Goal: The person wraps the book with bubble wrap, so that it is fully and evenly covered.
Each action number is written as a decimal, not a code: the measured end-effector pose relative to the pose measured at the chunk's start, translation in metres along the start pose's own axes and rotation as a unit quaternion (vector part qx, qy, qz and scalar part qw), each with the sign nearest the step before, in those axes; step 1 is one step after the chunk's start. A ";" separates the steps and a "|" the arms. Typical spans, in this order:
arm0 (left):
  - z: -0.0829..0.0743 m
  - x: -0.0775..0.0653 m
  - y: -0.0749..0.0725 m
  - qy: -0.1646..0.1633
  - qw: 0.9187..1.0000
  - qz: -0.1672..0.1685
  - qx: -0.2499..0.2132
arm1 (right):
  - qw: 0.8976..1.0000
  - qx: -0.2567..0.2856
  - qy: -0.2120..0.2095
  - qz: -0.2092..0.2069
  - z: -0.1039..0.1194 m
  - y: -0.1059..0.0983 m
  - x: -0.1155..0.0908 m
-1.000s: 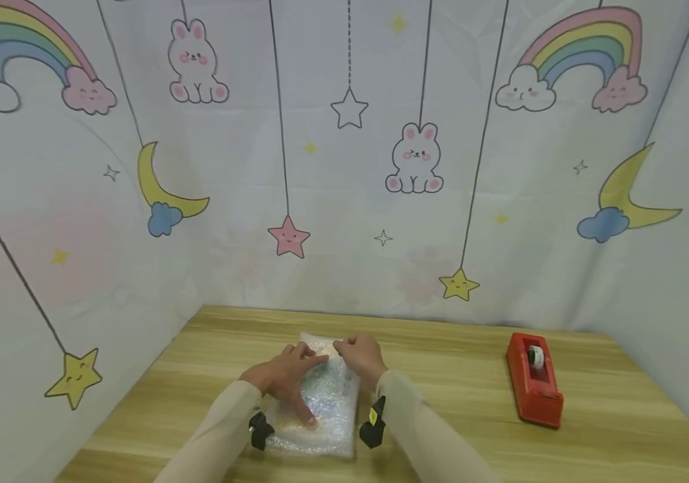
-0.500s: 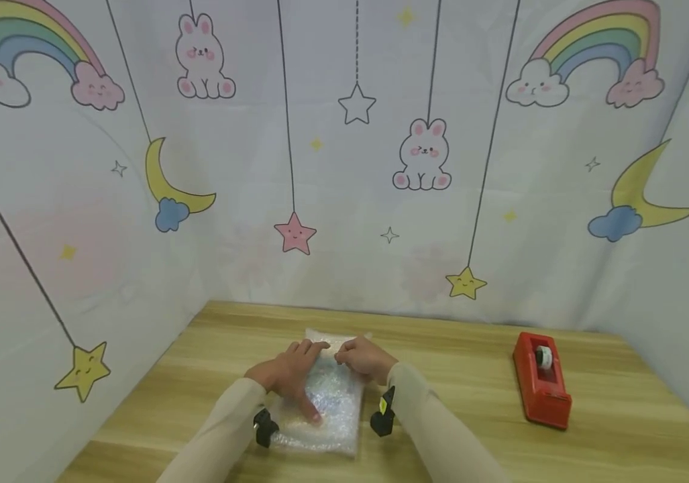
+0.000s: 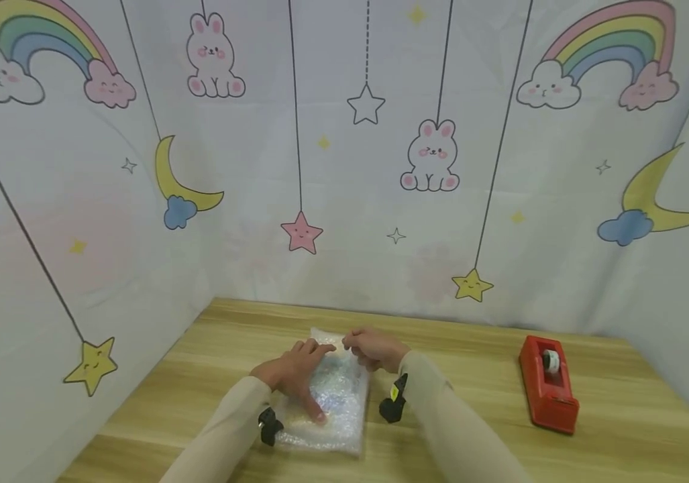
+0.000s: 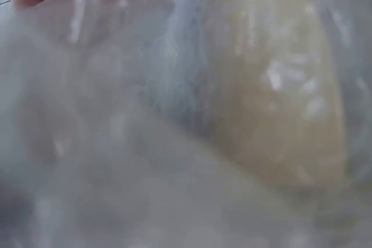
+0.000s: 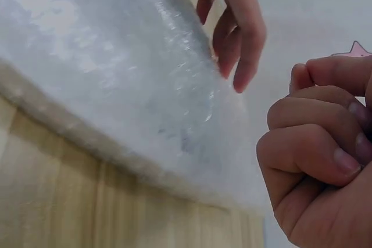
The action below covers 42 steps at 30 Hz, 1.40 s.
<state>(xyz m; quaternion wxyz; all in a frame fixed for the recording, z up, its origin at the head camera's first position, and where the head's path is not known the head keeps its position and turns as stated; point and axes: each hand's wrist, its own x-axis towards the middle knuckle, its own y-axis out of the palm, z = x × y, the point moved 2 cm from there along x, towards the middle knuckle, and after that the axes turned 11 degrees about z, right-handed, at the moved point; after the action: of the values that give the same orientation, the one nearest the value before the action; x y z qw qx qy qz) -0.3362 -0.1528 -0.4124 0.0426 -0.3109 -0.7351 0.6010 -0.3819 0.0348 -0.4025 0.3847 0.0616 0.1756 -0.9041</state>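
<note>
A flat package in clear bubble wrap [image 3: 341, 396] lies on the table in the head view. My left hand [image 3: 296, 376] rests on its left side with fingers and thumb spread. My right hand [image 3: 377, 349] is over the far right corner, fingers curled. In the right wrist view, the right hand [image 5: 319, 143] has thumb and index fingertip together, and nothing shows between them. The same view has the left hand [image 5: 238, 27] at the package's far edge. Close up in the left wrist view, a tan surface [image 4: 285, 97] shows through the wrap, blurred.
A red tape dispenser [image 3: 552, 412] with a small tape roll [image 3: 551, 362] stands on the right of the wooden table [image 3: 453, 416]. White printed cloth [image 3: 344, 168] hangs behind and at both sides. A black camera [image 3: 394, 399] sits on the right wrist.
The right hand dipped toward me along the wrap, then went back up to the far right corner. The left hand keeps its place. The head view has turned slightly left.
</note>
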 end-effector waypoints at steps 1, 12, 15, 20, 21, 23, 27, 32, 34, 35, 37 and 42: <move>0.000 0.000 0.001 -0.002 1.000 0.000 0.000 | 1.000 0.004 -0.004 0.004 0.003 -0.001 0.001; 0.004 0.001 0.004 0.023 1.000 -0.008 -0.012 | 0.995 0.079 -0.037 0.052 0.014 -0.004 0.009; 0.006 0.000 0.004 0.027 1.000 -0.010 -0.011 | 0.994 0.087 -0.036 0.052 0.007 -0.005 0.009; 0.006 -0.001 0.004 0.020 1.000 -0.007 -0.014 | 0.993 0.100 -0.033 0.049 -0.003 -0.005 0.012; 0.005 -0.001 0.004 0.018 1.000 -0.005 -0.013 | 0.993 0.105 -0.033 0.050 -0.004 -0.005 0.014; 0.004 -0.001 0.003 0.010 1.000 0.000 -0.013 | 0.992 0.110 -0.036 0.050 -0.006 -0.003 0.015; 0.002 0.000 0.002 -0.013 1.000 0.009 -0.004 | 0.991 0.119 -0.040 0.054 -0.007 0.000 0.015; 0.001 0.002 0.001 -0.018 1.000 0.006 0.014 | 0.990 0.125 -0.035 0.048 -0.010 -0.001 0.009; 0.001 0.002 0.000 -0.020 1.000 0.007 0.016 | 0.991 0.127 -0.030 0.037 -0.013 -0.002 0.008; 0.001 0.003 0.000 -0.021 1.000 0.008 0.016 | 0.991 0.127 -0.028 0.033 -0.015 -0.002 0.007; 0.001 0.003 0.000 -0.024 1.000 0.012 0.013 | 0.991 0.129 -0.022 0.023 -0.020 -0.001 0.006; 0.000 0.004 0.003 -0.032 0.999 0.018 -0.001 | 0.992 0.124 -0.010 0.008 -0.030 0.003 0.002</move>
<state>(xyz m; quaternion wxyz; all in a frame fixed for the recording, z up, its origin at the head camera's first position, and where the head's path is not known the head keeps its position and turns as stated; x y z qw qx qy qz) -0.3383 -0.1504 -0.4158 0.0076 -0.3045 -0.7308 0.6109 -0.3817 0.0421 -0.4316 0.3828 0.1010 0.0583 -0.9165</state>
